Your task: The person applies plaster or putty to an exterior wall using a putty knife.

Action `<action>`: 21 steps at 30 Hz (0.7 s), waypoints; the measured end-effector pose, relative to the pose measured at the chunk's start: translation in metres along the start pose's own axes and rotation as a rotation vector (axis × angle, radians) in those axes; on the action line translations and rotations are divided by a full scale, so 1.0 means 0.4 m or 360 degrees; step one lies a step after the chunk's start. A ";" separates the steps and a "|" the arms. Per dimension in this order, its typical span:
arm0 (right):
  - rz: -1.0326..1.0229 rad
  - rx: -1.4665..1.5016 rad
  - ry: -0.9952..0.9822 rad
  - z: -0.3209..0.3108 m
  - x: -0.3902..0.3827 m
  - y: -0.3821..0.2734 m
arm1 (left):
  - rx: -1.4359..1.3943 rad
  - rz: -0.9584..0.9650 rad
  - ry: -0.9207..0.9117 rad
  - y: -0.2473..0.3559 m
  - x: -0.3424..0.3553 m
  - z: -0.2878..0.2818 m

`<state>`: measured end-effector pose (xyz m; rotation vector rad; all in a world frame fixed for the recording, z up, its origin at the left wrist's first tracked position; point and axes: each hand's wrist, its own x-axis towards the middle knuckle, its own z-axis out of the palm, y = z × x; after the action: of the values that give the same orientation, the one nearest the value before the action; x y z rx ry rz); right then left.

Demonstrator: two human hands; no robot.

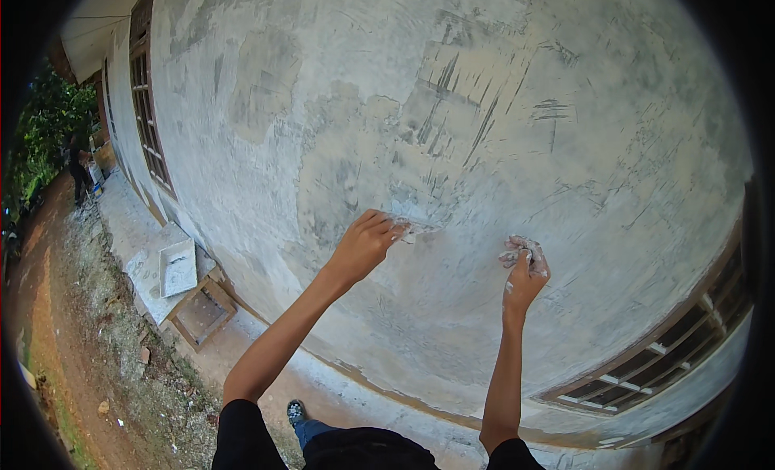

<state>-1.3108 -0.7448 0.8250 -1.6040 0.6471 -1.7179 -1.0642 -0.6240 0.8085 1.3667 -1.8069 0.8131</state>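
In front of me is a rough wall (363, 147) with grey and whitish patches of filler and dark scratch marks. My left hand (367, 244) is closed around a thin, flat putty scraper (418, 226) smeared with white paste, its edge at the wall. White paste coats the fingertips. To the right, my right hand (526, 270) is raised near the wall with its fingers curled and smeared with white paste. Something small and dark may be inside them, but I cannot make out what it is.
A white tray (178, 268) rests on a paste-spotted board at the left, beside a wooden frame (202, 312). Barred windows (149, 107) are set in the wall at far left and lower right. Another person (79, 171) stands far left on the dirt path.
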 end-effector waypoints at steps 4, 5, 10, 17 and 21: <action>-0.0015 0.0036 -0.0001 0.009 -0.002 0.017 | 0.0171 0.0300 -0.0112 -0.073 0.184 -0.047; -0.0063 0.0019 -0.0019 0.001 -0.001 0.027 | 0.0208 0.0356 -0.0055 -0.076 0.232 -0.063; -0.0019 0.0043 -0.0010 0.007 -0.005 0.012 | 0.0426 0.0502 0.0331 -0.094 0.457 -0.216; -0.0086 0.0147 0.0041 0.018 0.006 -0.001 | 0.0528 0.0684 0.0785 -0.056 0.484 -0.232; -0.0076 0.0163 0.0003 0.020 0.000 0.004 | 0.0500 0.0321 0.0390 -0.102 0.332 -0.044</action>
<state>-1.3027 -0.7449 0.8246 -1.5581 0.5173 -1.7585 -1.0456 -0.6879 0.9317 1.2198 -1.6903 1.3576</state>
